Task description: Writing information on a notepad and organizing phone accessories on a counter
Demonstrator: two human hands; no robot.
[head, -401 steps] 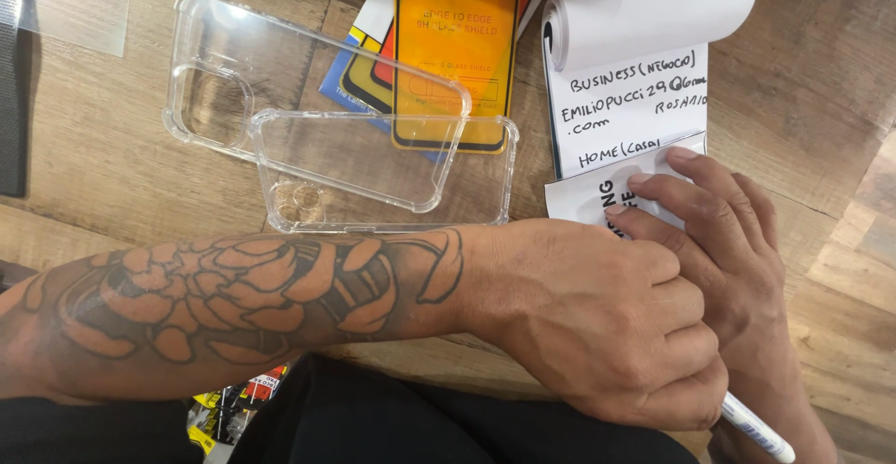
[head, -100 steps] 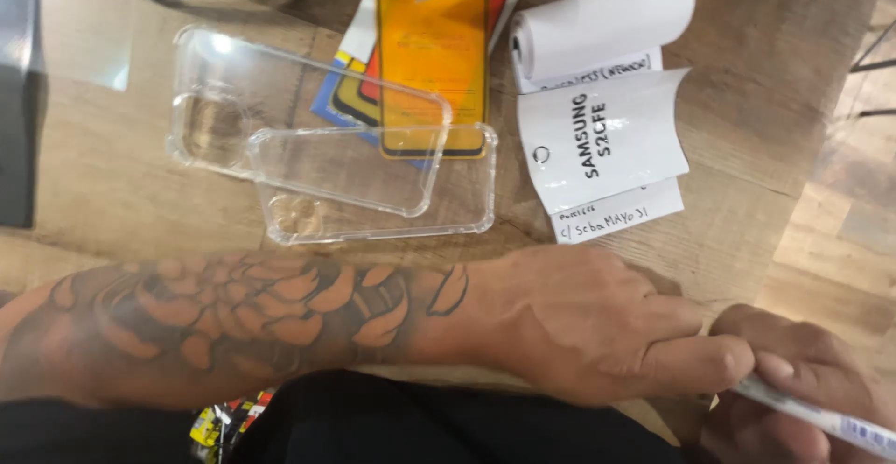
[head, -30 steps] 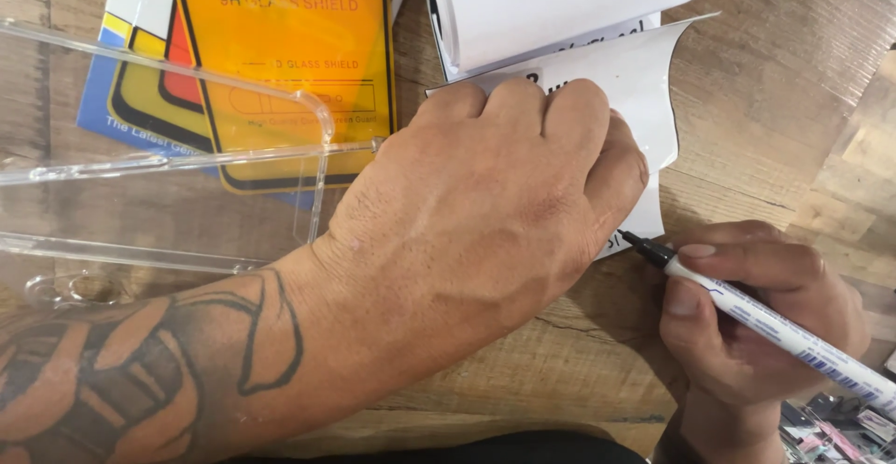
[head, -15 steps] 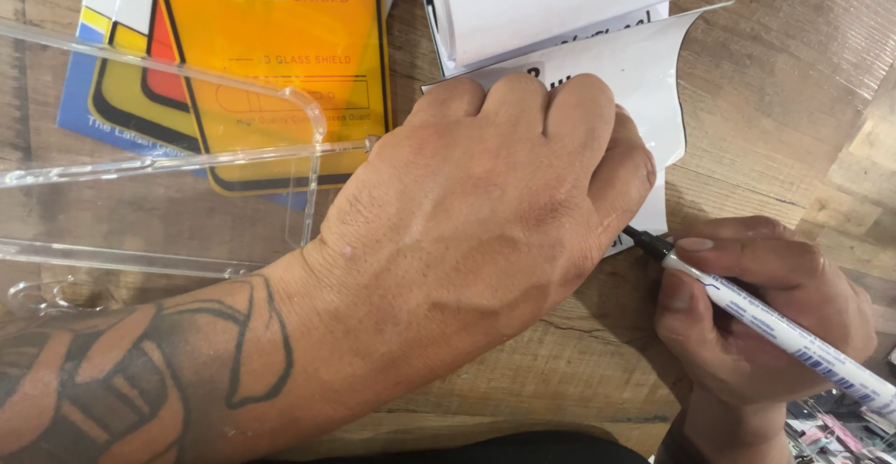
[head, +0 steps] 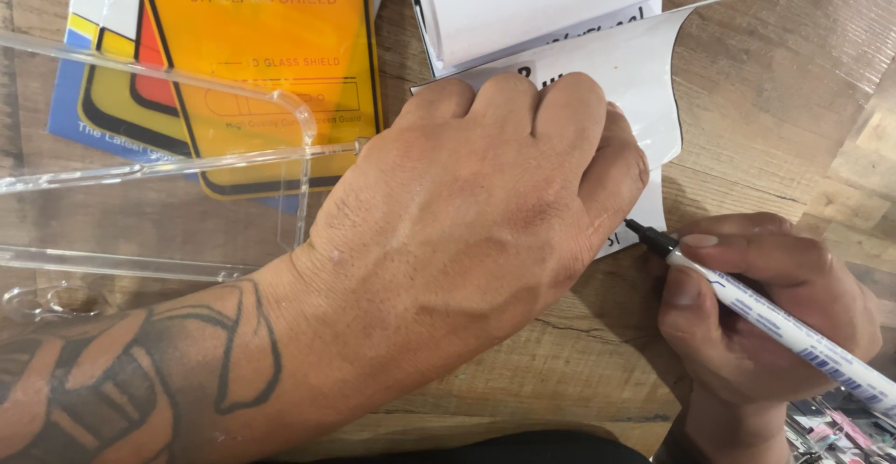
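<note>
My left hand (head: 485, 203) lies knuckles up on a white paper slip (head: 639, 81) on the wooden table, its fingers curled over the slip and hiding most of the handwriting. My right hand (head: 756, 324) grips a white marker pen (head: 775, 319) with a black tip. The tip touches the slip's lower right corner, just beside my left little finger. The slip's upper right corner curls up off the table.
A white paper roll (head: 551, 2) lies at the top, behind the slip. Two clear phone cases (head: 159, 165) overlap at the left, over an orange screen-protector pack (head: 271, 63). Colourful packets (head: 840, 427) show at the bottom right corner.
The view has drawn in close since the earliest frames. Over the last second the pen tip has shifted slightly left along the slip's lower edge; my left hand stays pressed on the paper.
</note>
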